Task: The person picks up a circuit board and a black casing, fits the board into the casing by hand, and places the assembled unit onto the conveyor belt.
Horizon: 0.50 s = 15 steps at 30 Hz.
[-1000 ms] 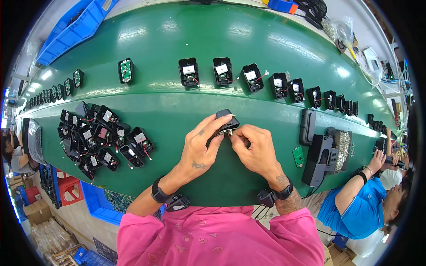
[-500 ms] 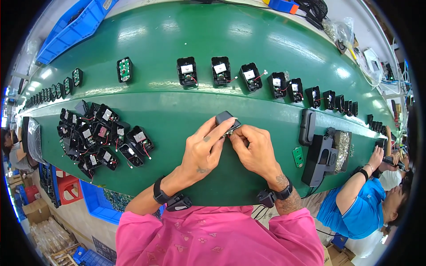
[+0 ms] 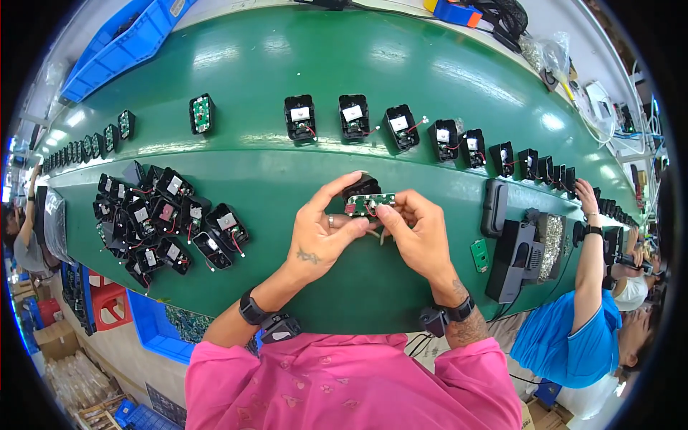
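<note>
My left hand is closed around a small black plastic housing, its open side turned up. In front of the housing a green circuit board is held tilted, with a red part at its left end. My right hand pinches the board at its right end and lower edge, thumb on its face. Whether board and housing touch is hidden. To the left lies a heap of black housings with white blocks and red wires. Another green board rests alone at the right.
A row of black housings crosses the green table. At right stand a black case, a black device and a tray of small metal parts. A co-worker in blue reaches to the row's right end.
The housing has turned from its closed back to its open side, and the board now shows in my right fingers. At right the co-worker's arm has stretched out to the row.
</note>
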Motion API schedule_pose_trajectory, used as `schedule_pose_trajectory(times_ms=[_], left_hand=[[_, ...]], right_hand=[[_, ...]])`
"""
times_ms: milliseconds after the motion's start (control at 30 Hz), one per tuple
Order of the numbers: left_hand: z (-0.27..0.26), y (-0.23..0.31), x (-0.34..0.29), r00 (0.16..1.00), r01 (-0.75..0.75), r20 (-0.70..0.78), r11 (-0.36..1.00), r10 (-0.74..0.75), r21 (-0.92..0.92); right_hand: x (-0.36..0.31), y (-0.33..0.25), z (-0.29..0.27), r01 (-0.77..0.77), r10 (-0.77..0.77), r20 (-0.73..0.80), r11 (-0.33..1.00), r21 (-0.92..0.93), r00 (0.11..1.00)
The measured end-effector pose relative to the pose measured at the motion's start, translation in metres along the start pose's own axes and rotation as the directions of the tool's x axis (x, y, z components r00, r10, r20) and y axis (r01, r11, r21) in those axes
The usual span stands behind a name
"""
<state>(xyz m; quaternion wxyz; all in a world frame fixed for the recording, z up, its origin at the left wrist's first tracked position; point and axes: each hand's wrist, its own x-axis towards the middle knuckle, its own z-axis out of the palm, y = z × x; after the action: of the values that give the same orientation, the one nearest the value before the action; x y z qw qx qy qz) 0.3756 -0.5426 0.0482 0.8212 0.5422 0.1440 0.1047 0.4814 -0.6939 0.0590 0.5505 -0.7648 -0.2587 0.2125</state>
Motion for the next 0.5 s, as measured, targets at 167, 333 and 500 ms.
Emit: schedule_pose_trajectory(times_ms=[167,333,500], left_hand=[[0.0,-0.003,0.001,0.999,0.03,-0.038,0.994,-0.026,0.102],[0.002,-0.006,0.0,0.999,-0.019,-0.042,0.999,0.021,0.039],[0.0,-0.007,0.0,0.995,-0.086,-0.033,0.984,0.093,0.155]], right_hand=[[-0.005,0.004,0.003,0.066,-0.056,-0.069,0.985,0.161,0.996],[-0.005,-0.001,0.008,-0.017,0.003,0.044,0.95,0.313,0.999],[-0.002,-0.004,-0.007,-0.055,0.037,0.118,0.986,0.16,0.992]])
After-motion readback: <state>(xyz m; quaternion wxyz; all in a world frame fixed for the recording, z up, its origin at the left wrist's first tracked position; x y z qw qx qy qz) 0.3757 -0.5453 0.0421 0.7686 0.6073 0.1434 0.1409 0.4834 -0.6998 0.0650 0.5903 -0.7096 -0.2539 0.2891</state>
